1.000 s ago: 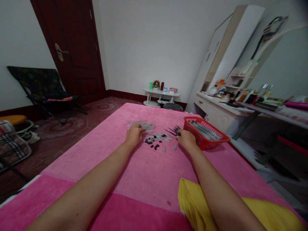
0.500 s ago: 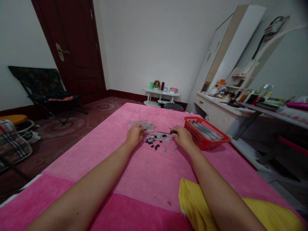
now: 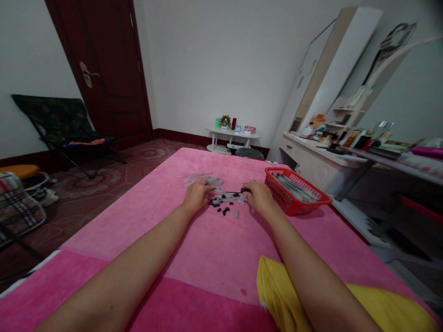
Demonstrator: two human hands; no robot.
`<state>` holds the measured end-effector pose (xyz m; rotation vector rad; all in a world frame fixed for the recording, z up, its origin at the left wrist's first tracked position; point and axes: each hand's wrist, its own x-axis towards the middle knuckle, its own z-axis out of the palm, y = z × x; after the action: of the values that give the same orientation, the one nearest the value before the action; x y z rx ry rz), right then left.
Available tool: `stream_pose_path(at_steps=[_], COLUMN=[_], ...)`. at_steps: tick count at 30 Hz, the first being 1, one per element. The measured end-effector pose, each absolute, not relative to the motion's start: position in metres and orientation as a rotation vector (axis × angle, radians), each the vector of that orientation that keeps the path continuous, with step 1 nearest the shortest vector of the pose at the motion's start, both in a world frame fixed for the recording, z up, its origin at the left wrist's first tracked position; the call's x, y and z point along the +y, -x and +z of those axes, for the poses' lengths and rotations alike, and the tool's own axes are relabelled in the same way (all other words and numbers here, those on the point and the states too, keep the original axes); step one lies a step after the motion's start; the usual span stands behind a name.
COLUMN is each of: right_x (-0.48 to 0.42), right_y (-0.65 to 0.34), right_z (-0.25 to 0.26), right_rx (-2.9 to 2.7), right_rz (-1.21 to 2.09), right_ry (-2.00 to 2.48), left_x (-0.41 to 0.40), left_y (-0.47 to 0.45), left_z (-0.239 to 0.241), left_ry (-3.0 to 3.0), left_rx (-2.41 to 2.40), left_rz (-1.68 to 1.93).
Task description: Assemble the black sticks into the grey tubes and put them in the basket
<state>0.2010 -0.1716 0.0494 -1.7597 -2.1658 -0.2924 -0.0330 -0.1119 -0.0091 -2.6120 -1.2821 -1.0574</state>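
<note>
My right hand (image 3: 259, 196) is closed around a thin dark rod (image 3: 234, 192) with a thicker dark end at the fingers; it points left. Across from it, my left hand (image 3: 198, 194) has thumb and fingers pinched on what looks like a slim translucent tube (image 3: 218, 190), its far end meeting or nearly meeting the rod. Behind the left fingers lies a pile of translucent tubes (image 3: 215, 180). Small black pieces (image 3: 226, 211) and short clear pieces (image 3: 237, 214) are scattered on the pink cloth (image 3: 207, 249) between and below both hands.
To the right of my right hand stands a red plastic basket (image 3: 294, 203) filled with long grey sticks (image 3: 299, 188). A yellow cloth (image 3: 277, 288) lies under my right forearm. Beyond the table are a low white stand (image 3: 231, 133) and a dressing table (image 3: 318, 154).
My left hand has shifted slightly right and my right hand slightly left with the dark rod, so they are closer together. The basket and scattered pieces stay put.
</note>
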Motion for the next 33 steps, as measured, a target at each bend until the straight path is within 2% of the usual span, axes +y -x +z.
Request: stream_pose_path(at_steps=[3,6,11,13,16,24,33], right_x=[-0.172,-0.174,-0.173,-0.169,-0.164,-0.167,-0.171], right_y=[-0.192,-0.187,-0.197,-0.202,-0.202,-0.182,-0.177], right_z=[0.049,0.051,0.052,0.046,0.034,0.022,0.018], right_rx=[-2.194,-2.014,-1.701,-1.756,-1.944,-2.294,-2.312], right_rz=[-0.298,-0.378,-0.453,-0.392,-0.259,-0.090,-0.072], right_ry=[1.670,1.560,1.493,1.544,1.623,1.619,1.620], left_x=[-0.116,-0.114,-0.095,-0.087,-0.082,-0.089,-0.104], left_y=[0.029,0.028,0.041,0.048,0.054,0.045,0.034], left_z=[-0.007,-0.007,-0.015,-0.018,-0.021,-0.019,-0.011], left_ry=[2.678,2.662,2.385,2.185,2.029,2.257,2.495], left_rx=[-1.185,-1.238,-1.472,-1.610,-1.708,-1.565,-1.390], left_rz=[-1.048,-1.186,-1.806,-2.038,-2.199,-1.996,-1.570])
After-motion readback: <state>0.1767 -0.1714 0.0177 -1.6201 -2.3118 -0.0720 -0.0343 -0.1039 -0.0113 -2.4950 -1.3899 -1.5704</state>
